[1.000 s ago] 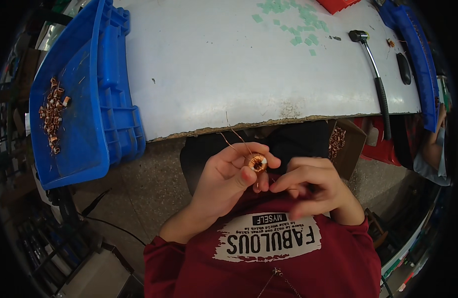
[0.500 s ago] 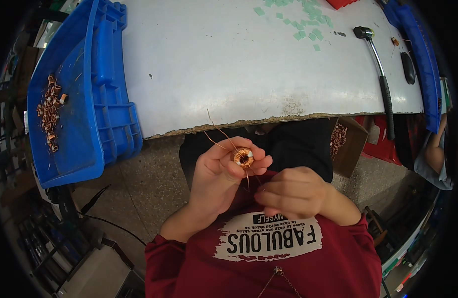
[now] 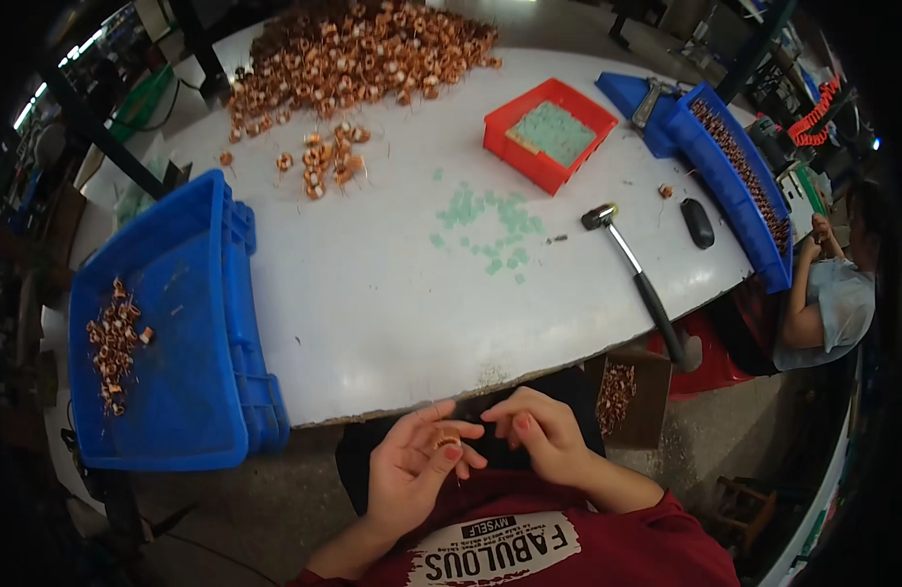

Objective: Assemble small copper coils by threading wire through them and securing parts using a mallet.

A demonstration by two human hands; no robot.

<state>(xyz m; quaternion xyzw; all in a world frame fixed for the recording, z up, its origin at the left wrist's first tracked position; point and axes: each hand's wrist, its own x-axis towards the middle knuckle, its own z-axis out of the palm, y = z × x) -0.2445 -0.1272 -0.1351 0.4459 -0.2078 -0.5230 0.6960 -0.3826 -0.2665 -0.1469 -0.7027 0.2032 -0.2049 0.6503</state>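
Observation:
My left hand holds a ring-shaped copper wire coil between thumb and fingers, just off the near table edge. A thin wire end sticks down below the coil. To the right of it, my right hand is apart from the coil, its fingers loosely bent and spread from the thumb. Nothing shows between them. Both hands are above my lap.
A blue bin with several coils stands at the left. On the table are a coil heap, green squares, a red tray, a hammer and a black mouse-shaped object. A person sits at the right.
The view has tilted up, showing more of the table. My right hand has moved from below the coil to beside it, its fingers loosened. The coil has turned in my left hand.

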